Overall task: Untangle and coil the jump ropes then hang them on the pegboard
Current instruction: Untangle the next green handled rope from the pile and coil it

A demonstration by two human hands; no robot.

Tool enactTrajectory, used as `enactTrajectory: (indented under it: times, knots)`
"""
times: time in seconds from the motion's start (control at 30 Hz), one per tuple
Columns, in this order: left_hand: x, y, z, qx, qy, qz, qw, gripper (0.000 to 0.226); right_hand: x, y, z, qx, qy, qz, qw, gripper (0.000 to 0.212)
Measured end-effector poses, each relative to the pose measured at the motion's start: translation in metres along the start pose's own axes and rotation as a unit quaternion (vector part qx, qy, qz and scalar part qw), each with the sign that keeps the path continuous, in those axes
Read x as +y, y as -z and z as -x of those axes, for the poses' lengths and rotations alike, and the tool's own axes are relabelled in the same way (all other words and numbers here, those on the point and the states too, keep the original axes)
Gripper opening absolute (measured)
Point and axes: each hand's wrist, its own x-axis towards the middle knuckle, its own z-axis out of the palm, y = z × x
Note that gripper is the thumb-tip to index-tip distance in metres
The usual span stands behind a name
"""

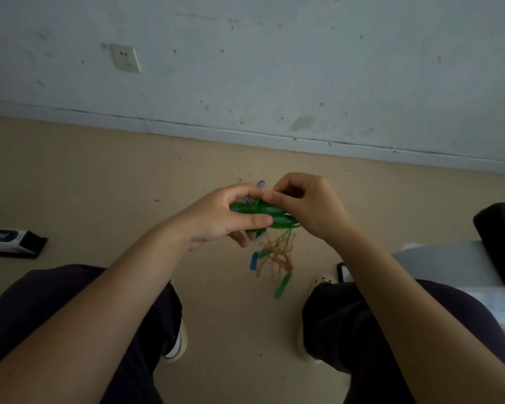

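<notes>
The green jump-rope handles (260, 212) lay lengthwise between my hands, above the floor (99, 176). My left hand (219, 217) gripped them; my right hand (306, 205) pinched their right end, tangled cord (277, 255) dangling beneath.

This looks like a plain, bare room in a home or a spare room. Past the hands is a white wall (274, 68) with scuffs and stains, and a wall socket (125, 58) sits up and to the left of the hands. Under the hands is a tan floor (99, 170) with bits of dirt on it, and a grey baseboard (216, 131) runs along the wall.
</notes>
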Motion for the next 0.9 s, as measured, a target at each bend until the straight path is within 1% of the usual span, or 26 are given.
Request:
enactTrajectory:
  times: [0.07, 0.13, 0.2, 0.27, 0.33, 0.43, 0.47, 0.53, 0.6, 0.67, 0.7, 0.73, 0.8, 0.83, 0.9]
  knots:
    - [-0.002, 0.000, -0.001, 0.021, -0.010, -0.006, 1.000, 0.041, 0.000, -0.001, 0.000, 0.003, -0.001, 0.000, 1.000, 0.018]
    - [-0.003, -0.001, -0.003, 0.040, -0.021, -0.023, 0.999, 0.036, 0.001, -0.002, -0.001, 0.005, -0.014, -0.017, 1.000, 0.022]
    - [-0.003, -0.003, -0.003, 0.055, -0.028, -0.027, 0.998, 0.035, 0.002, -0.003, -0.001, 0.006, -0.031, -0.031, 0.999, 0.030]
    - [-0.002, -0.004, -0.002, 0.064, -0.032, -0.019, 0.997, 0.036, 0.003, -0.003, -0.002, -0.017, -0.050, -0.051, 0.997, 0.031]
    - [-0.001, -0.004, -0.002, 0.065, -0.041, -0.006, 0.997, 0.040, 0.003, -0.004, -0.003, -0.048, -0.076, -0.109, 0.990, 0.031]
    - [-0.001, -0.003, 0.000, 0.057, -0.060, 0.032, 0.996, 0.059, 0.003, -0.003, -0.002, -0.077, -0.108, -0.203, 0.970, 0.033]
    - [0.000, -0.002, 0.001, 0.058, -0.067, 0.043, 0.995, 0.060, 0.002, -0.001, -0.002, -0.087, -0.114, -0.231, 0.962, 0.034]
    - [0.001, -0.001, 0.001, 0.076, -0.079, 0.070, 0.991, 0.047, 0.001, 0.002, -0.001, -0.111, -0.118, -0.276, 0.948, 0.036]
    - [0.001, -0.001, -0.001, 0.106, -0.084, 0.091, 0.987, 0.038, -0.001, 0.001, 0.001, -0.139, -0.117, -0.300, 0.937, 0.045]
    - [-0.002, -0.001, -0.004, 0.145, -0.083, 0.095, 0.981, 0.040, -0.003, -0.003, 0.003, -0.152, -0.116, -0.276, 0.942, 0.052]
    - [-0.004, -0.001, -0.006, 0.166, -0.083, 0.096, 0.978, 0.040, -0.005, -0.005, 0.004, -0.155, -0.117, -0.250, 0.949, 0.052]
    - [-0.005, 0.000, -0.007, 0.188, -0.084, 0.099, 0.974, 0.038, -0.005, -0.007, 0.004, -0.158, -0.117, -0.220, 0.955, 0.048]
    - [-0.007, 0.001, -0.009, 0.240, -0.082, 0.099, 0.962, 0.037, -0.006, -0.008, 0.005, -0.166, -0.112, -0.166, 0.966, 0.029]
    - [-0.007, 0.003, -0.010, 0.266, -0.082, 0.092, 0.956, 0.036, -0.006, -0.007, 0.006, -0.172, -0.106, -0.150, 0.968, 0.021]
    - [-0.008, 0.006, -0.011, 0.309, -0.087, 0.073, 0.944, 0.034, -0.008, -0.008, 0.007, -0.182, -0.088, -0.130, 0.971, 0.012]
